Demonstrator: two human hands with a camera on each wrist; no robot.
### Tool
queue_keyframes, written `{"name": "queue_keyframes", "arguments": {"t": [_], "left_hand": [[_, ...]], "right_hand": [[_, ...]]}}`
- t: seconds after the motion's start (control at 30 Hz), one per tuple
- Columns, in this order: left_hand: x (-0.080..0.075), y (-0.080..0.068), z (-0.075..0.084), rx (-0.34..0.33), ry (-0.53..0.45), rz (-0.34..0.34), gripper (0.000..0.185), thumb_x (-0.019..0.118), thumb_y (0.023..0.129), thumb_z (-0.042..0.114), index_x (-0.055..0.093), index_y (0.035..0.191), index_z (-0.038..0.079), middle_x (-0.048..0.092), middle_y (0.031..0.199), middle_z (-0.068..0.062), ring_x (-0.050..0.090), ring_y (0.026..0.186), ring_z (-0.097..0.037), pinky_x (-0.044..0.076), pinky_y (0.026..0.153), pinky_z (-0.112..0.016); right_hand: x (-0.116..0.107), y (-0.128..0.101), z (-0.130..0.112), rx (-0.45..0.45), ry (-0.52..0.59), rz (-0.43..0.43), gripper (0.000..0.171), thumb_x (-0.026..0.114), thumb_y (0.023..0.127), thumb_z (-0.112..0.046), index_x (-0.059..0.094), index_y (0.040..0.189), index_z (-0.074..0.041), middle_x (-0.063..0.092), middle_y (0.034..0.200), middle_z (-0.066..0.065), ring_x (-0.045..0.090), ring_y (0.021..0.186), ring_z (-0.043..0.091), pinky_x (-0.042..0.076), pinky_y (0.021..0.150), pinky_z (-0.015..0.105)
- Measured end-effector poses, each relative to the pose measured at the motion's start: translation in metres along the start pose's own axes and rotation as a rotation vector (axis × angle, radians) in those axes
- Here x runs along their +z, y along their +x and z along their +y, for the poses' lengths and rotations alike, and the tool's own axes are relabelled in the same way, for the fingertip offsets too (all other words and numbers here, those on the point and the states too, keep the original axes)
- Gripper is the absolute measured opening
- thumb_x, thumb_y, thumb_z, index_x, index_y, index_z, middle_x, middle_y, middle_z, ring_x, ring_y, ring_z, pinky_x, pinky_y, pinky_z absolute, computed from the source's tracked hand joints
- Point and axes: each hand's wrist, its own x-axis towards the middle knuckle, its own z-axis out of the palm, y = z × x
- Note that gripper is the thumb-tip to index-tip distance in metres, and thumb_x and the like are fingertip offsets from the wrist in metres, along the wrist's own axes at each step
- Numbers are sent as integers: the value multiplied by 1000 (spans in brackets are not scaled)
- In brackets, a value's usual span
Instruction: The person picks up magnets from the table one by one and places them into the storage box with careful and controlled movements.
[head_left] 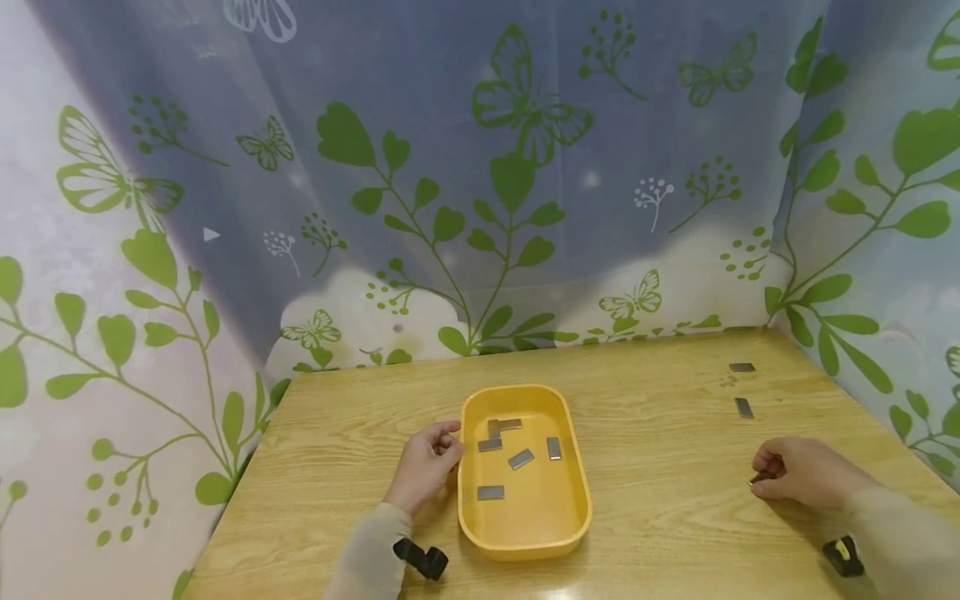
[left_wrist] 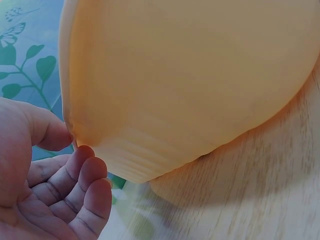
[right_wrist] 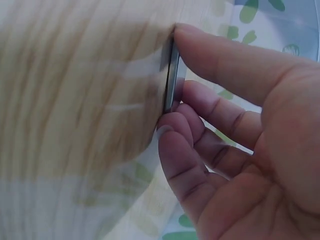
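Observation:
In the head view a yellow plastic tray (head_left: 523,533) stands on the wooden table, with several small grey rectangular metal pieces (head_left: 491,492) lying flat inside. My left hand (head_left: 425,465) is at the tray's left side, thumb and fingertips pinching its rim (left_wrist: 70,100) in the left wrist view. Over on the right, my right hand (head_left: 806,473) holds one thin metal piece (right_wrist: 172,82) between thumb and fingertips, close to the tabletop. Two more metal pieces, one farther back (head_left: 742,367) and one nearer (head_left: 743,407), lie on the table beyond that hand.
The light wooden table (head_left: 660,467) meets a curtain (head_left: 450,167) printed with leaves and butterflies at its back edge. Similar cloth hangs at left and right. Each wrist wears a black strap, the left one (head_left: 422,558) close to the tray.

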Motion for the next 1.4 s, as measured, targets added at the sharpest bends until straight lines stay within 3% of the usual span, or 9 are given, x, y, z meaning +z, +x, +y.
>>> {"name": "queue_keyframes", "arguments": {"t": [0.5, 1.03, 1.4], "left_hand": [[-1, 2, -7, -7, 11, 11, 33, 59, 94, 12, 59, 126, 2, 60, 90, -5, 55, 78, -18, 47, 61, -25], [0, 1, -5, -2, -13, -2, 34, 59, 94, 11, 58, 127, -1, 59, 90, -7, 54, 77, -17, 46, 60, -24], [0, 1, -4, -1, 3, 5, 34, 59, 94, 11, 58, 126, -1, 59, 89, -7, 53, 77, -16, 46, 61, -23]], "right_hand": [[15, 34, -40, -40, 105, -52, 29, 79, 78, -32, 62, 89, -12, 59, 81, -6, 53, 74, 8, 45, 65, 27], [30, 61, -79, -81, 108, -49, 27, 81, 77, -28, 63, 89, -11, 58, 79, -6, 52, 73, 10, 45, 65, 29], [28, 63, -76, -148, 108, -39, 30, 82, 76, -31, 64, 91, -12, 61, 85, -5, 56, 78, 11, 48, 68, 30]]}}
